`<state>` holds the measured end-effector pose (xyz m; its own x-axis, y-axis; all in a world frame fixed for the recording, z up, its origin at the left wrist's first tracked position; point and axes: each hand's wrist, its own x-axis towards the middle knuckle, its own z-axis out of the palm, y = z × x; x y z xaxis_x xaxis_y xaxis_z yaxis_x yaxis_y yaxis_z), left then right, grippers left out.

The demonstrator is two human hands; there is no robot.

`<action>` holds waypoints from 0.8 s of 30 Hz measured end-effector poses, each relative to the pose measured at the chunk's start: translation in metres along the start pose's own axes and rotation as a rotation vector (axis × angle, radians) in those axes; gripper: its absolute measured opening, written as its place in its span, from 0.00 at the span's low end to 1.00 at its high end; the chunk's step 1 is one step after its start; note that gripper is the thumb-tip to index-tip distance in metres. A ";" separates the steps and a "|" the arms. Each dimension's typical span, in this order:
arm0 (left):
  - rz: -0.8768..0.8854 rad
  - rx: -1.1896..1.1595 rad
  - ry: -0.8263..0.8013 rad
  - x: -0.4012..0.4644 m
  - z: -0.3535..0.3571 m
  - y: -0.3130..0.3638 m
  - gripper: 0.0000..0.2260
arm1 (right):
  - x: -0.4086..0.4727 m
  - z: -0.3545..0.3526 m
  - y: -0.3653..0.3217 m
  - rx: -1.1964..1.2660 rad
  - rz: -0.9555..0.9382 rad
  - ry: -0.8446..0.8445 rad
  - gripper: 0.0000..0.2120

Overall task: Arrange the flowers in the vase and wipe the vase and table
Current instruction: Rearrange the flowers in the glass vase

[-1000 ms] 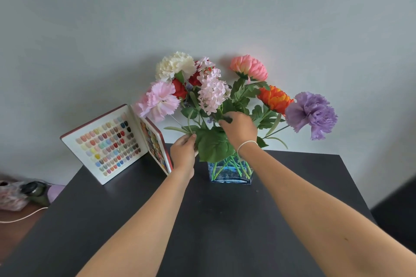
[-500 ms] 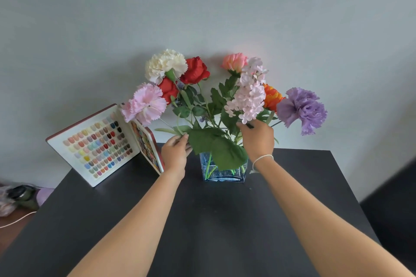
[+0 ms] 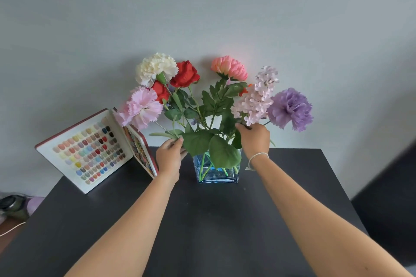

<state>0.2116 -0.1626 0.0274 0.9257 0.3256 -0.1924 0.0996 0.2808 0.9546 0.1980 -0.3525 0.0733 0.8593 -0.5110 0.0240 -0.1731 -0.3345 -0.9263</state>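
A square glass vase (image 3: 234,175) tinted blue stands at the back middle of the black table (image 3: 202,231). It holds a bunch of flowers: cream, red, pink, salmon, and a purple carnation (image 3: 290,109). My right hand (image 3: 255,140) is shut on the stem of the pale pink lilac spray (image 3: 258,99), which leans right beside the purple carnation. My left hand (image 3: 170,156) pinches a green leaf stem (image 3: 166,134) at the bunch's left side.
An open book of coloured nail samples (image 3: 90,150) stands against the wall at the table's back left, close to my left hand. Left of the table, low down, lie a dark object (image 3: 12,204) and a white cable (image 3: 11,230). The grey wall is right behind the vase.
My right hand has carried the pale pink lilac spray from the middle of the bunch over to the right side. The left hand stays on the leaf stem. The view has shifted slightly.
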 end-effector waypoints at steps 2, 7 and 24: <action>-0.004 -0.020 0.002 -0.001 0.000 0.003 0.05 | 0.000 0.000 0.000 0.030 -0.006 0.010 0.17; -0.003 -0.038 -0.001 -0.002 -0.002 0.007 0.04 | 0.001 0.001 -0.003 0.138 -0.034 0.062 0.09; -0.073 -0.018 -0.057 -0.011 -0.007 0.005 0.03 | 0.000 -0.001 0.007 0.166 -0.058 0.036 0.05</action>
<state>0.1995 -0.1588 0.0324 0.9354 0.2522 -0.2478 0.1617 0.3182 0.9341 0.1963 -0.3554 0.0666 0.8471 -0.5237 0.0901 -0.0392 -0.2306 -0.9723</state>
